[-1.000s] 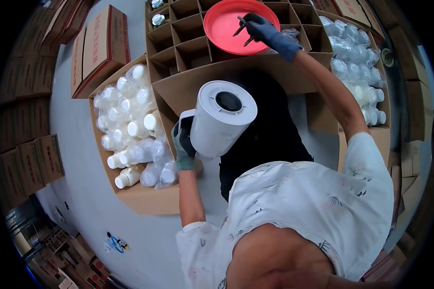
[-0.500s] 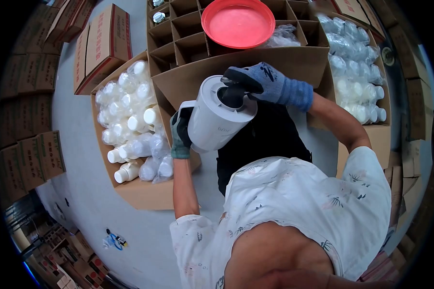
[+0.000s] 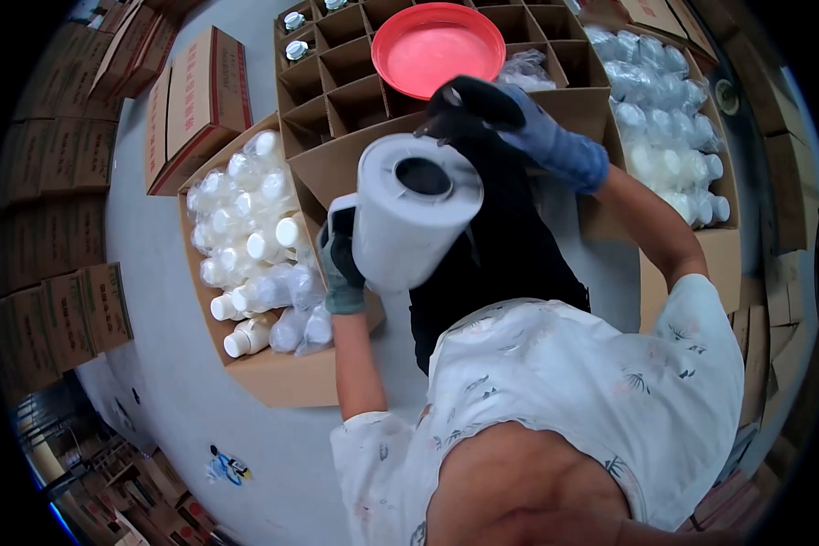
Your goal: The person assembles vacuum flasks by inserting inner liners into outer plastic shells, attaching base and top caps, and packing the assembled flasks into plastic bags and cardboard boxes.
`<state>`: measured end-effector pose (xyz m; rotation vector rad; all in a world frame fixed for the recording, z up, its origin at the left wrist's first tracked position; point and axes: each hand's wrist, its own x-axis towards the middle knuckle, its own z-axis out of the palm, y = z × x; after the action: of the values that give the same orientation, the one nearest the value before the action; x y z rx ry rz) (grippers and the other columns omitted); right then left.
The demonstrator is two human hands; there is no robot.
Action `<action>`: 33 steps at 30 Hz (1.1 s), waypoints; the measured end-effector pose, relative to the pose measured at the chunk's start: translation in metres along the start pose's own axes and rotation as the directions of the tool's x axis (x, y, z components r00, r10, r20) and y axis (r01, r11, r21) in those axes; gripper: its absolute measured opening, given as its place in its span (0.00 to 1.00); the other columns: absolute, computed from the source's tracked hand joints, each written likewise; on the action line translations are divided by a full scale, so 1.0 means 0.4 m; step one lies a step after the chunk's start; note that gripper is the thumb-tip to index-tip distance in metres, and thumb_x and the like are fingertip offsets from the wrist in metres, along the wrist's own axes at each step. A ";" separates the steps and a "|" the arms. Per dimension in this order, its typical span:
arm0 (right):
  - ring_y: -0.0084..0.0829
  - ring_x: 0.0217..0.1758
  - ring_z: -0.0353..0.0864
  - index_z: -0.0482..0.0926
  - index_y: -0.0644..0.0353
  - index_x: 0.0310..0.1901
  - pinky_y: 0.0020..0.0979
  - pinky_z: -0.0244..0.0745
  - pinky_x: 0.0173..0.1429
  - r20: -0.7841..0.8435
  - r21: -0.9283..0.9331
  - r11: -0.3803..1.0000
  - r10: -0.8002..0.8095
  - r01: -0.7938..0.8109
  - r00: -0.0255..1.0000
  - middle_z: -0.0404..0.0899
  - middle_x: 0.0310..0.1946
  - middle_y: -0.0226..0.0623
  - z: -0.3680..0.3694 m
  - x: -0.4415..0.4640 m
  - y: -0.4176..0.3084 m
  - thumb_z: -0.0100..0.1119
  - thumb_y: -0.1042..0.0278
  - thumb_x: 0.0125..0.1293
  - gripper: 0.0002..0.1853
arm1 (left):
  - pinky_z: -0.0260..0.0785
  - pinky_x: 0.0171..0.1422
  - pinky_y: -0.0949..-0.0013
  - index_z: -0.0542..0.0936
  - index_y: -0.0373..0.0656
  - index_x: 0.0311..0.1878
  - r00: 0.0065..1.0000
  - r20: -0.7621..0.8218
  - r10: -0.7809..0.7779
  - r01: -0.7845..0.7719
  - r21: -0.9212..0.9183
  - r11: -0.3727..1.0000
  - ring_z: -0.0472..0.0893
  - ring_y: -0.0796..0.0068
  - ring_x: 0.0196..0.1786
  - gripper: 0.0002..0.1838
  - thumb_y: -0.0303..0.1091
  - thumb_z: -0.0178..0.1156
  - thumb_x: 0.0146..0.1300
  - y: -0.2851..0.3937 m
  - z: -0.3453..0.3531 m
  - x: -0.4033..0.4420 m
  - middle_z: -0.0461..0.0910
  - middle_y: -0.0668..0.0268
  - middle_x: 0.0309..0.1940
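Note:
My gloved left hand [image 3: 341, 264] is wrapped round the handle of a white cylindrical container [image 3: 405, 223], which tilts with its round dark opening facing up. Above and right of its rim is my right hand [image 3: 519, 118], in a blue and black glove, fingers bent. Motion blurs the fingertips, and whatever they hold, if anything, cannot be made out. A red round tray [image 3: 439, 45] rests on the divided carton [image 3: 355, 136] just beyond that hand.
White-capped bottles in clear wrap [image 3: 246, 237] fill a carton on the left. More wrapped bottles [image 3: 664, 127] fill one on the right. A closed carton [image 3: 200, 100] stands at upper left, and stacked cartons [image 3: 50, 237] line the left side.
My right hand went from over the red tray to the container's opening, then back up and away from it. The dark tool seen in it earlier is no longer distinct. My left hand keeps its hold.

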<state>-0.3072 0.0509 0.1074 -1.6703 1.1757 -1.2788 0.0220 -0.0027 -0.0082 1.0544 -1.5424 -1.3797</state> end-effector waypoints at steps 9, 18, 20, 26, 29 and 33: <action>0.48 0.54 0.74 0.77 0.58 0.47 0.50 0.68 0.62 0.575 -0.258 0.716 -0.425 0.648 0.699 0.76 0.49 0.43 0.004 -0.021 -0.121 0.59 0.62 0.59 0.16 | 0.70 0.57 0.71 0.74 0.36 0.58 0.931 0.316 -0.182 0.265 -0.246 0.932 0.78 0.74 0.51 0.18 0.37 0.47 0.73 -0.081 -0.001 -0.063 0.79 0.63 0.49; 0.47 0.47 0.80 0.73 0.60 0.56 0.37 0.75 0.55 0.246 -0.408 0.892 -0.097 0.193 0.965 0.80 0.44 0.48 0.030 -0.094 -0.096 0.60 0.71 0.54 0.24 | 0.73 0.51 0.68 0.81 0.35 0.49 0.969 0.221 0.110 -0.176 0.306 0.936 0.82 0.67 0.45 0.15 0.24 0.54 0.59 0.069 0.050 -0.051 0.82 0.58 0.43; 0.47 0.46 0.82 0.74 0.62 0.54 0.35 0.76 0.51 0.036 -0.401 0.913 0.096 -0.073 0.995 0.81 0.40 0.51 0.048 -0.105 -0.088 0.58 0.72 0.57 0.21 | 0.73 0.52 0.67 0.81 0.35 0.47 0.951 0.160 0.264 -0.306 0.394 0.866 0.82 0.65 0.46 0.14 0.24 0.54 0.59 0.118 0.061 -0.043 0.83 0.58 0.42; 0.26 0.37 0.80 0.79 0.61 0.45 0.29 0.77 0.45 0.497 0.772 0.135 0.480 -0.621 0.723 0.81 0.35 0.34 0.027 -0.125 0.161 0.56 0.63 0.68 0.11 | 0.68 0.63 0.59 0.81 0.36 0.39 0.718 0.280 0.637 -0.686 0.438 0.581 0.81 0.53 0.51 0.13 0.20 0.55 0.49 0.269 0.134 0.012 0.84 0.57 0.42; 0.21 0.27 0.77 0.78 0.58 0.46 0.22 0.71 0.28 0.445 0.705 0.241 0.581 -0.667 0.681 0.80 0.32 0.32 -0.046 -0.086 0.150 0.54 0.55 0.69 0.15 | 0.69 0.63 0.58 0.82 0.35 0.41 0.819 0.276 0.503 -0.573 0.351 0.741 0.81 0.56 0.53 0.14 0.19 0.54 0.50 0.278 0.076 0.053 0.84 0.54 0.43; 0.17 0.25 0.73 0.79 0.56 0.48 0.24 0.72 0.29 -0.248 -0.360 0.901 0.158 -0.243 0.956 0.78 0.29 0.28 -0.171 0.088 0.217 0.54 0.52 0.69 0.16 | 0.67 0.66 0.55 0.83 0.42 0.41 0.541 0.758 0.365 -0.807 0.345 0.480 0.79 0.57 0.54 0.15 0.26 0.60 0.46 0.407 0.080 0.115 0.82 0.60 0.47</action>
<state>-0.3905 -0.0119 0.0563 -1.6516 1.7810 -1.1673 -0.0355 -0.0256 0.1526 0.2383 -2.7059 -0.5760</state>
